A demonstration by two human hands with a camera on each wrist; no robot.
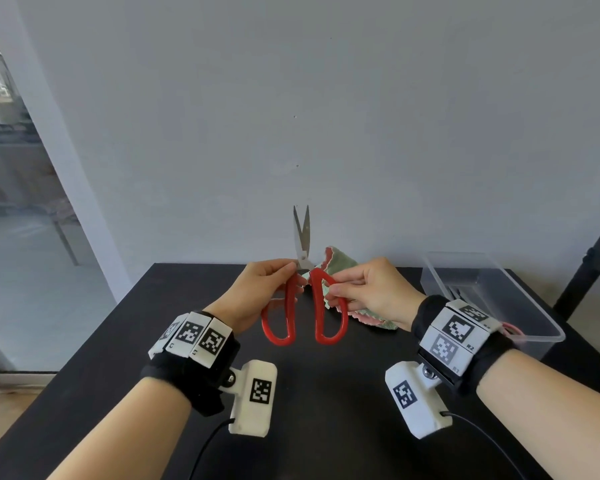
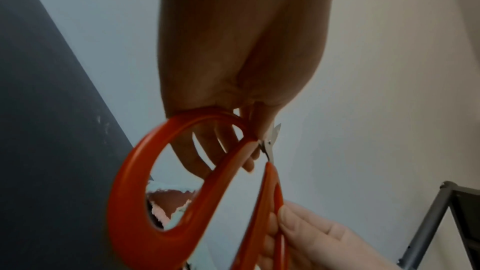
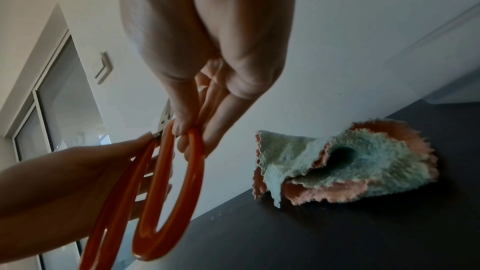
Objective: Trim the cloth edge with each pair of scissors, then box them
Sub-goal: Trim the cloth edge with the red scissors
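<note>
Red-handled scissors (image 1: 303, 292) are held upright above the black table (image 1: 118, 341), steel blades slightly parted and pointing up. My left hand (image 1: 264, 289) grips the left handle loop (image 2: 155, 182) near the pivot. My right hand (image 1: 364, 289) pinches the right handle loop (image 3: 179, 171) between thumb and fingers. A crumpled green and pink cloth (image 1: 340, 268) lies on the table behind the right hand, seen whole as the cloth (image 3: 345, 165) in the right wrist view; neither hand touches it.
A clear plastic box (image 1: 492, 299) stands at the table's back right with dark items and something red inside. A black metal rack (image 1: 596, 265) stands right of it. A grey wall runs behind the table; a glass door is at left.
</note>
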